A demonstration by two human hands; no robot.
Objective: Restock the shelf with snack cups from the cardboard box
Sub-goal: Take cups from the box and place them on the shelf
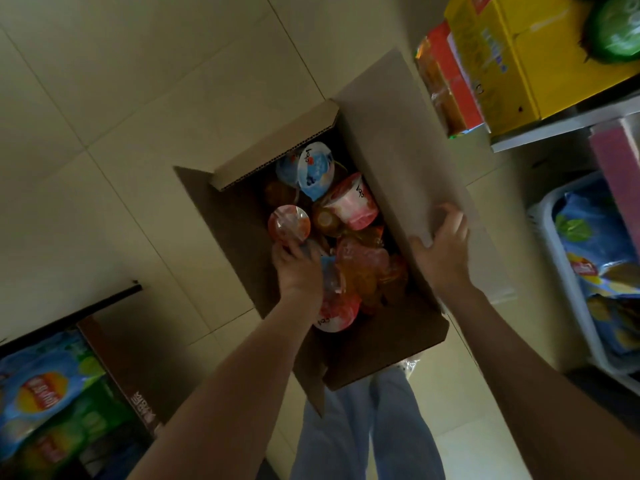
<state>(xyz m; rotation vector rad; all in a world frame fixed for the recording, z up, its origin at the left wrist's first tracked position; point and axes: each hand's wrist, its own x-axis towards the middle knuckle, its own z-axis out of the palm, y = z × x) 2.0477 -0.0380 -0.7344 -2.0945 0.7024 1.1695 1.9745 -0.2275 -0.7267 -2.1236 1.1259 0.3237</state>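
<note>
An open cardboard box [235,230] stands on the tiled floor below me, filled with several snack cups in blue, pink and orange. My left hand [298,268] reaches inside the box and grips an orange-lidded snack cup [289,223]. A blue-lidded cup [316,169] and a pink cup [356,204] lie further back. My right hand [443,251] grips the edge of the box's right flap [398,143], thumb on the inner side. The shelf [554,129] is at the upper right.
The shelf holds a yellow carton [502,53] and orange packs [446,84]. A white basket [568,289] with blue chip bags sits below it on the right. Another carton [114,362] with chip bags stands at the lower left. My legs are under the box.
</note>
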